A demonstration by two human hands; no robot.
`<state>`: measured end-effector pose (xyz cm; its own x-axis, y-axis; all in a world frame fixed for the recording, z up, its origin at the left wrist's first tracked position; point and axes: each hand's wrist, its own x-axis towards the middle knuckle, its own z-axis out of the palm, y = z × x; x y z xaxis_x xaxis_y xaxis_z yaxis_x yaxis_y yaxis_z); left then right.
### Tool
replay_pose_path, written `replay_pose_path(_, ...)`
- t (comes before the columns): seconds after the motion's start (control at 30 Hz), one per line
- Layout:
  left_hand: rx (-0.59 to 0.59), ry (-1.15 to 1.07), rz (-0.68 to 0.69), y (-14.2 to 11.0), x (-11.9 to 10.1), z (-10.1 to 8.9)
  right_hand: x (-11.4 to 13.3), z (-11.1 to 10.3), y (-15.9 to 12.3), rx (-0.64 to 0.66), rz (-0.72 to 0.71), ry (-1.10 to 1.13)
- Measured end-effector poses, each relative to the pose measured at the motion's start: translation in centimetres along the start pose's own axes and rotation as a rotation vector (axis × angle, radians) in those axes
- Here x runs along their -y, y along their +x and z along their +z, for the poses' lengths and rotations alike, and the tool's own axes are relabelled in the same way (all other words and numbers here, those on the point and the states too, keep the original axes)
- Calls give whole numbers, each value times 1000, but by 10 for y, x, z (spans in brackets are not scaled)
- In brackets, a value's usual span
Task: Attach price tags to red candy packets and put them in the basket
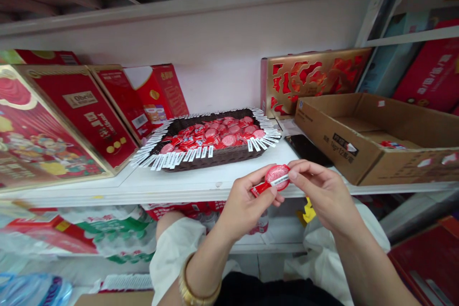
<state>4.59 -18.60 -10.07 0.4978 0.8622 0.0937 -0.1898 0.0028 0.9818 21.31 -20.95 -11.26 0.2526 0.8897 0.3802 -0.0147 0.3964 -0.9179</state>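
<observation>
My left hand [247, 203] grips a small red-wrapped round candy [277, 175] between thumb and fingers, just in front of the shelf edge. Across its face lies a white barcode sticker [279, 180]. At the sticker's right end, my right hand [322, 191] pinches with thumb and forefinger, touching the candy's edge. Beyond my hands stands a dark woven basket [229, 155] heaped with similar red-wrapped candies [215, 131]. White barcode stickers [197, 154] hang side by side all around the basket's rim.
An open cardboard box [322, 141] sits at the right with a few red packets inside. A black phone [307, 149] lies beside it. Red gift boxes [79, 114] stand at the left, a gold box [315, 79] behind. Bottle packs [114, 229] fill the lower shelf.
</observation>
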Motion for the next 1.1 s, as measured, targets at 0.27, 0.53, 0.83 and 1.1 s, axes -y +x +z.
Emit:
replay_pose_path(0.27,-41,95,22,1,7,3,-4,4,-6,-93,-37,-42)
replay_pose_path(0.53,-60,69,6,3,9,4,-4,1,-6,-91,18,-34)
replay_pose_path(0.83,-20,37,14,6,16,5,-2,-1,-7,-84,48,-2)
replay_pose_path(1.1,-37,27,21,6,13,11,2,-5,-12,-120,0,-45)
